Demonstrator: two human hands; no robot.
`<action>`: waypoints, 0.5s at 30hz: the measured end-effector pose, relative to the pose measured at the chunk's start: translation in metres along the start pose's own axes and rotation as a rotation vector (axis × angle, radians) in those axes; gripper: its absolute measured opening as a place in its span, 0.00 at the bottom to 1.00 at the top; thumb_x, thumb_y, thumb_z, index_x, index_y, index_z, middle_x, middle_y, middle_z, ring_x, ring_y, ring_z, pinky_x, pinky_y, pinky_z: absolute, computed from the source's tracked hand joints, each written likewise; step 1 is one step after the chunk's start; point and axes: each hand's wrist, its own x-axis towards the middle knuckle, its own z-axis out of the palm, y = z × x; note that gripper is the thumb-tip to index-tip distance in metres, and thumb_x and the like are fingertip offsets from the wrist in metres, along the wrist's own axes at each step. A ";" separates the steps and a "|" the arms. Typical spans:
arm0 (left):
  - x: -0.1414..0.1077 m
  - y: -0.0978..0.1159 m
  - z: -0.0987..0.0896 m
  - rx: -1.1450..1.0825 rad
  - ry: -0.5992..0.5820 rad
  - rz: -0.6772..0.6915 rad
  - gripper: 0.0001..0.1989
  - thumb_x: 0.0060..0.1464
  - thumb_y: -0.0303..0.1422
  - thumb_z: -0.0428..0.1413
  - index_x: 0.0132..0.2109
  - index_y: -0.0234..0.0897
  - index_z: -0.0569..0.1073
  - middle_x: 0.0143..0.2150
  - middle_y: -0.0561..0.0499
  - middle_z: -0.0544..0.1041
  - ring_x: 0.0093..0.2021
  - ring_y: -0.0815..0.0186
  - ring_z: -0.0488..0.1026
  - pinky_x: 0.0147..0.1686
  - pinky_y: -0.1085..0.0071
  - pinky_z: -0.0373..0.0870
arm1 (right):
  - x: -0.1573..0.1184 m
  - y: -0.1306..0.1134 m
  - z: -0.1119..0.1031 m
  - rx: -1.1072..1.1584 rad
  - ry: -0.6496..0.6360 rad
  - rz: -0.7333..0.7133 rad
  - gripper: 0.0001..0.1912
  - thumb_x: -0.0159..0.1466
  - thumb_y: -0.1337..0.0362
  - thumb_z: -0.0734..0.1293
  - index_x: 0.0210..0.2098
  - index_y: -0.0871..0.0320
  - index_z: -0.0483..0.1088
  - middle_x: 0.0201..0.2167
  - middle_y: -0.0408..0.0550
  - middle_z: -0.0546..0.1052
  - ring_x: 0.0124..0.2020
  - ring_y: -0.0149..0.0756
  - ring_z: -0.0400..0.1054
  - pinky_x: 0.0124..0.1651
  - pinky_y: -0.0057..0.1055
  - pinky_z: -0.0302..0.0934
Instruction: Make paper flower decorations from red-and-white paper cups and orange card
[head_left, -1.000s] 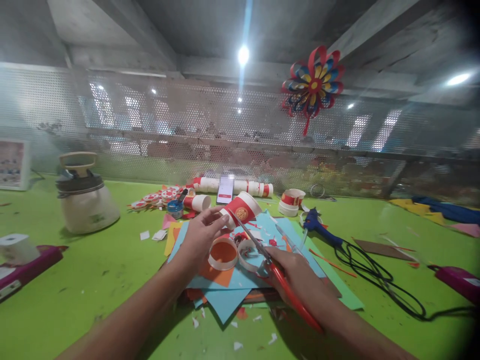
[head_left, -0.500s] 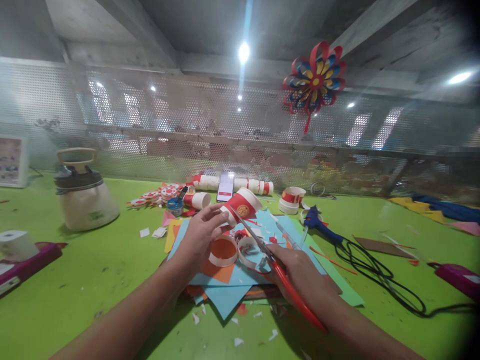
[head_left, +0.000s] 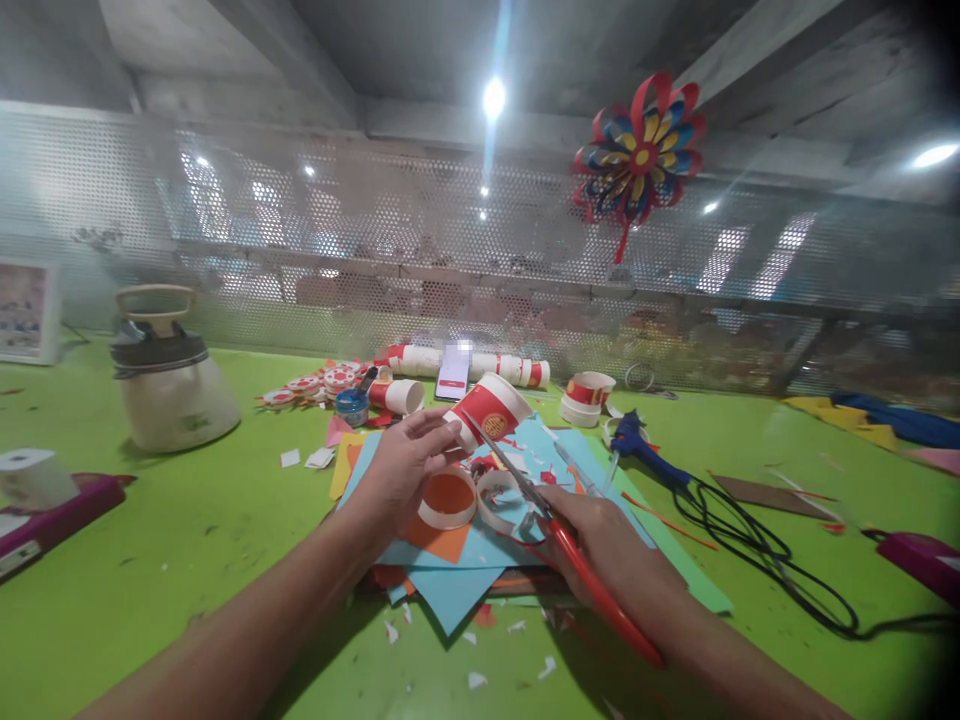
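Tilted on its side, a red and white paper cup point(head_left: 504, 402) with a gold emblem is held at its base end by my left hand point(head_left: 409, 462). My right hand point(head_left: 592, 530) grips red-handled scissors point(head_left: 574, 555), whose blades reach up to the cup's near side. Whether the blades have entered the cup wall I cannot tell. Below the cup, a white paper ring point(head_left: 448, 522) rests on an orange sheet, and a second cut ring point(head_left: 484, 505) lies beside it. Blue paper sheets point(head_left: 450, 592) with red and white scraps are spread underneath.
Right of the paper lies a blue glue gun point(head_left: 630, 435) with a looping black cord point(head_left: 757, 550). A phone point(head_left: 453, 372) leans against a white and red tube point(head_left: 510, 370). Cut cup pieces point(head_left: 586, 398), a blue paint jar point(head_left: 351, 407) and a large jug point(head_left: 176, 400) stand around.
The cup has shifted slightly to the right and turned a little in my left hand. The scissors stay against it, held by my right hand. The head view has tilted slightly.
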 end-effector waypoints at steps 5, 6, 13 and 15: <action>0.000 0.005 -0.002 -0.009 -0.017 -0.002 0.15 0.42 0.27 0.65 0.39 0.32 0.73 0.31 0.47 0.76 0.32 0.63 0.75 0.38 0.63 0.73 | -0.002 -0.003 -0.003 0.010 -0.010 -0.031 0.16 0.63 0.67 0.59 0.45 0.56 0.74 0.35 0.48 0.80 0.36 0.43 0.73 0.42 0.35 0.64; -0.001 0.006 -0.002 -0.013 -0.012 -0.017 0.15 0.42 0.26 0.64 0.40 0.32 0.73 0.31 0.47 0.76 0.32 0.63 0.75 0.38 0.62 0.74 | -0.002 -0.004 -0.003 0.018 -0.017 -0.033 0.16 0.63 0.67 0.58 0.45 0.55 0.74 0.36 0.47 0.80 0.37 0.43 0.73 0.43 0.35 0.64; 0.001 0.005 -0.005 0.036 -0.007 -0.007 0.17 0.43 0.28 0.65 0.42 0.33 0.72 0.32 0.47 0.76 0.31 0.63 0.75 0.38 0.63 0.73 | 0.004 0.000 0.000 0.045 -0.042 -0.061 0.20 0.64 0.66 0.59 0.54 0.54 0.69 0.49 0.49 0.76 0.49 0.46 0.69 0.52 0.39 0.60; 0.001 0.003 -0.005 0.063 -0.011 0.014 0.18 0.42 0.30 0.65 0.43 0.32 0.73 0.30 0.48 0.76 0.30 0.63 0.75 0.38 0.62 0.72 | 0.005 0.003 0.000 0.058 -0.041 -0.078 0.20 0.64 0.65 0.60 0.55 0.54 0.69 0.49 0.49 0.76 0.48 0.46 0.70 0.52 0.40 0.60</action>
